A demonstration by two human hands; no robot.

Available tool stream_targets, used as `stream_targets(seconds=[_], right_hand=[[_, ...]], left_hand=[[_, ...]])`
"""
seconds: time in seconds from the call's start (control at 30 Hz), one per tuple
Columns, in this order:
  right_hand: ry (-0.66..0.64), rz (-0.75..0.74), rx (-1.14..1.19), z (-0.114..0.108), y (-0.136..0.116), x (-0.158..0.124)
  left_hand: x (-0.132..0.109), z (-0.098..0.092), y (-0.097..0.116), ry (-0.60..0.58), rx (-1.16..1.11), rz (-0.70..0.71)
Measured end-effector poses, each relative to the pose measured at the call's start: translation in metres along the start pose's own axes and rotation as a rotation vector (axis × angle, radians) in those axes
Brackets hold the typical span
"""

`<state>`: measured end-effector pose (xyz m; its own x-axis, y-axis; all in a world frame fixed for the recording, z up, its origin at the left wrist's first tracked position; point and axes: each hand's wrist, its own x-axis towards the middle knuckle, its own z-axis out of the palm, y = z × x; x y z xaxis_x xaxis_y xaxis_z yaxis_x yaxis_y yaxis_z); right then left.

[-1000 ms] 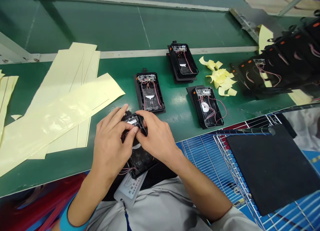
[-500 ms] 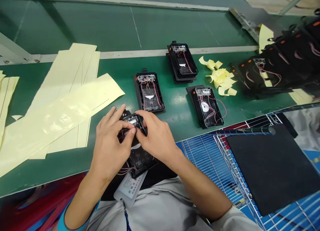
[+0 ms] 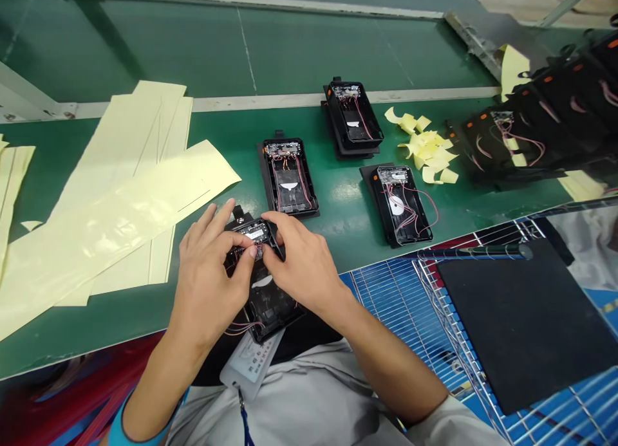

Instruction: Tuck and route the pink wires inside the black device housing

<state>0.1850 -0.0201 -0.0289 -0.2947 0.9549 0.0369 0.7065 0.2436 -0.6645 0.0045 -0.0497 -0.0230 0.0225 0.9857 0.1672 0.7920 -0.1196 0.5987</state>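
Note:
Both my hands work at the end of a black plastic casing (image 3: pixel 266 304) that holds a small circuit board (image 3: pixel 253 233) and thin pink wires. My left hand (image 3: pixel 208 267) grips its left side, with the fingertips over the board. My right hand (image 3: pixel 300 264) pinches its right edge, and the hands hide part of the board. Beyond them, several similar open casings lie on the green conveyor belt (image 3: pixel 338 237), including one (image 3: pixel 288 177) just past my right fingers. Another casing (image 3: pixel 398 204) lies further right.
Long pale yellow film sheets (image 3: pixel 120 201) lie to the left, and yellow film scraps (image 3: pixel 427 151) to the far right. A blurred row of black casings (image 3: pixel 521 127) sits at upper right. A wire rack (image 3: pixel 434 304) with a black pad (image 3: pixel 524 324) is at lower right.
My left hand has shifted slightly left along the casing, and the casing has turned a little between my hands. The other casings stay in place.

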Motion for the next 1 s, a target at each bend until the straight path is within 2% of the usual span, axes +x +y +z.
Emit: stream_targets(seconds=[0.23,0.47,0.67,0.77,0.9,1.0], right_hand=[[0.002,0.008,0.005,0.002,0.001,0.0],[-0.001,0.011,0.006,0.001,0.0,0.0],[-0.005,0.012,0.008,0.0,-0.001,0.0],[-0.008,0.016,0.01,-0.001,-0.001,0.0],[-0.011,0.015,0.014,-0.001,-0.001,0.0],[-0.018,0.015,0.015,0.0,-0.001,0.0]], left_hand=[[-0.001,0.002,0.001,0.007,0.005,0.06],[0.001,-0.005,-0.003,-0.001,0.04,0.13],[0.006,-0.012,-0.001,0.011,0.185,0.328],[0.009,-0.011,0.002,0.01,0.264,0.341],[0.01,-0.007,0.003,0.077,0.229,0.365],[0.009,-0.005,0.002,0.058,0.221,0.366]])
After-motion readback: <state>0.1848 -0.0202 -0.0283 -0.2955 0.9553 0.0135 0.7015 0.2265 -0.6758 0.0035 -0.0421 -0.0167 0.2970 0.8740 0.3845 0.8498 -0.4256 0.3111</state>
